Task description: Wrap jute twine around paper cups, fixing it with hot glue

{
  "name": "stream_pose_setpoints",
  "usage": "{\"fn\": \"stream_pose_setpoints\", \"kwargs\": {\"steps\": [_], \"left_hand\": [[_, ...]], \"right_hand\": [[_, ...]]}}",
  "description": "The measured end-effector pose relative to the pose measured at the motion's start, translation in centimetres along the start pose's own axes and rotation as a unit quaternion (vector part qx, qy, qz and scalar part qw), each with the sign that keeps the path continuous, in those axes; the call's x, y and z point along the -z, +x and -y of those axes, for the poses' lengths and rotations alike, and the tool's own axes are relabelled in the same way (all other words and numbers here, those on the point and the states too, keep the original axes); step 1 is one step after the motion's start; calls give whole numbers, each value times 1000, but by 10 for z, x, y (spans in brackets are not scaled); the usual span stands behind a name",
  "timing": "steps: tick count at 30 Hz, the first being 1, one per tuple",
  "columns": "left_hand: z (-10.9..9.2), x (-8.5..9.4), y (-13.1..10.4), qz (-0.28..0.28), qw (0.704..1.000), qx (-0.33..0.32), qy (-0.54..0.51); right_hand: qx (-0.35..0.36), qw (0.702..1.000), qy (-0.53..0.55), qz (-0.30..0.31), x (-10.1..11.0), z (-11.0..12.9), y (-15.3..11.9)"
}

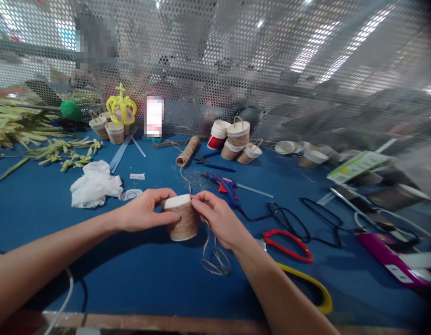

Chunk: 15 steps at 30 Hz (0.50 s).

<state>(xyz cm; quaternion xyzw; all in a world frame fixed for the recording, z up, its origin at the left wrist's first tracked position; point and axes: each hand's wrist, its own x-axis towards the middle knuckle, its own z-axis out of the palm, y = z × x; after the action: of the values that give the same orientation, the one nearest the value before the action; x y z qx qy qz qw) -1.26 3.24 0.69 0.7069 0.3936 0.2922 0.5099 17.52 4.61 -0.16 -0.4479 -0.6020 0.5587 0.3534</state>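
A small paper cup (pixel 182 225), wound with brown twine below a bare white band, is held up over the blue table. My left hand (pixel 145 209) grips it from the left, thumb across the front and fingers behind. On its right side, my right hand (pixel 215 214) pinches the twine (pixel 215 260) against the cup near the white band. A loose loop of twine hangs below my right hand. Another strand runs back toward the twine roll (pixel 188 151). Behind my right hand lies a blue glue gun (pixel 224 186) with a clear glue stick in its rear.
Scissors with red (pixel 288 245) and yellow handles lie at right, near the black cord and a purple power strip (pixel 393 260). Pliers (pixel 215 163), finished twine cups (pixel 239 132) and a phone (pixel 154 116) stand behind. White lace cloth (pixel 95 184) and dried stems (pixel 13 123) are left.
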Motion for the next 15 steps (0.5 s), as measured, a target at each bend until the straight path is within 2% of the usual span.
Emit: {"fn": "stream_pose_setpoints", "kwargs": {"steps": [9, 15], "left_hand": [[-1, 2, 0, 6, 1000, 7, -23], [-6, 4, -2, 1, 998, -12, 67]], "right_hand": [[6, 1000, 1, -4, -2, -3, -1], [25, 999, -31, -6, -3, -2, -1]]}}
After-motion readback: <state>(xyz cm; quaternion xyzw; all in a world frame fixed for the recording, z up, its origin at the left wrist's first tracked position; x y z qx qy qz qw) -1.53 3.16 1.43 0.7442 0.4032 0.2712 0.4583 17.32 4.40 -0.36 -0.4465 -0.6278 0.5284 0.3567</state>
